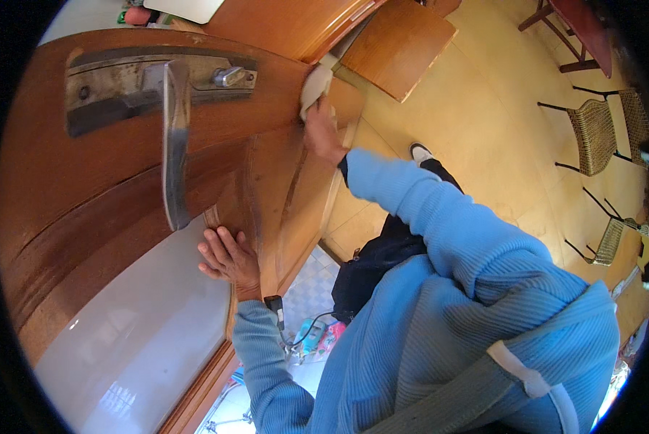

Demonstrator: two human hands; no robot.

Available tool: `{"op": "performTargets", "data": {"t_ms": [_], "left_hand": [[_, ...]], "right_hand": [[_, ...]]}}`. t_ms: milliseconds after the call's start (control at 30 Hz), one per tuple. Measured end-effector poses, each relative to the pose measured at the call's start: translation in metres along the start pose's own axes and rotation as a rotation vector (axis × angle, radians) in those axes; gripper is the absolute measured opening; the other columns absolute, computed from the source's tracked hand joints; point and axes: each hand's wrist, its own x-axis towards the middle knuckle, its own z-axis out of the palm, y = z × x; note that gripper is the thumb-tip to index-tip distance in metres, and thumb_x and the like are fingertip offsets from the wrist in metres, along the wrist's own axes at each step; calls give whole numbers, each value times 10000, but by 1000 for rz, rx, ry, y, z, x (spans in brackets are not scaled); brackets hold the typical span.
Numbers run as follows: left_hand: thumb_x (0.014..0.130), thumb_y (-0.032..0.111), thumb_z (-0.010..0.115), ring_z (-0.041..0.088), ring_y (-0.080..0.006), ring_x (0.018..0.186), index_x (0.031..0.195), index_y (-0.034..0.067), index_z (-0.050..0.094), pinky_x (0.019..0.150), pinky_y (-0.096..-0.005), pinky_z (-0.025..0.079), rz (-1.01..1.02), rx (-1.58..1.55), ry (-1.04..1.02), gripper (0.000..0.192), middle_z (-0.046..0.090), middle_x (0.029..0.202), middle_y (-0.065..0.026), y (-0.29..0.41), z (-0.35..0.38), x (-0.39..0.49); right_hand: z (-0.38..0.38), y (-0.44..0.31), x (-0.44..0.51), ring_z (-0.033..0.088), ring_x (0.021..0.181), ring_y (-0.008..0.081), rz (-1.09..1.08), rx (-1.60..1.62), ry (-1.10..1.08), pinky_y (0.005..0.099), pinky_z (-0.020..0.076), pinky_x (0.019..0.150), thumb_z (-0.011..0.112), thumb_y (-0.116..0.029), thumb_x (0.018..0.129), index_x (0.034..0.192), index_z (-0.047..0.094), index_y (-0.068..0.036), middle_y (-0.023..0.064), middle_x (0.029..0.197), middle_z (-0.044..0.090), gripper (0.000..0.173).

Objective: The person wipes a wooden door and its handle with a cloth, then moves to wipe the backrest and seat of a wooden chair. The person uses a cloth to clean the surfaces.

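A brown wooden door [123, 146] fills the left side of the view, with a worn metal lever handle [175, 146] on a scuffed plate [113, 81] and a small thumb-turn [229, 76]. My right hand [324, 133] grips a whitish cloth [316, 87] and presses it against the door's wood near the edge; part of the cloth is hidden under the fingers. My left hand [229, 257] rests with fingers spread at the corner of a pale, glossy panel [134, 331] set in the door, below the lever's end.
A wooden board or cabinet door [400, 46] juts out at the top. Several woven chairs [593, 135] and a dark red table [584, 30] stand at right on the tiled floor [498, 108]. Low by my left sleeve are a black cable [308, 331] and a turquoise item [311, 333].
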Motion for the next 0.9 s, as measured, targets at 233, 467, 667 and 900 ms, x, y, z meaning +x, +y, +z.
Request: {"op": "performTargets", "data": {"t_ms": [233,467,667,900], "left_hand": [[908,363,438,249,-281,1294,1256,92,428,1063,-448,66,-3,9,12,441,361,1348,-85,-1,-1,0],[902,376,452,242,-273,1297,1268,72,417,1066,-430,57,-28,-9,8,477,372,1344,-88,-1,-5,1],[907,349,455,271,-253,1283,1268,75,426,1063,-420,38,-21,-54,35,454,384,1339,-80,-2,-12,10],[902,263,488,267,-325,1267,1247,53,446,1024,-461,203,-44,-181,23,407,353,1329,-121,58,-12,-63]], "right_hand": [[8,5,5,349,1116,442,492,202,-330,428,319,953,537,0,641,1186,335,134,317,1210,325,596],[-35,-70,-18,144,1286,405,51,370,-87,412,190,1068,420,185,648,1333,162,54,220,1396,103,744],[-47,-69,-18,158,1294,384,-126,322,-80,449,233,1050,464,174,619,1351,168,13,189,1411,98,807],[-9,-3,-14,187,1293,383,-405,270,51,513,254,1012,465,130,667,1359,224,-74,145,1420,155,761]]}}
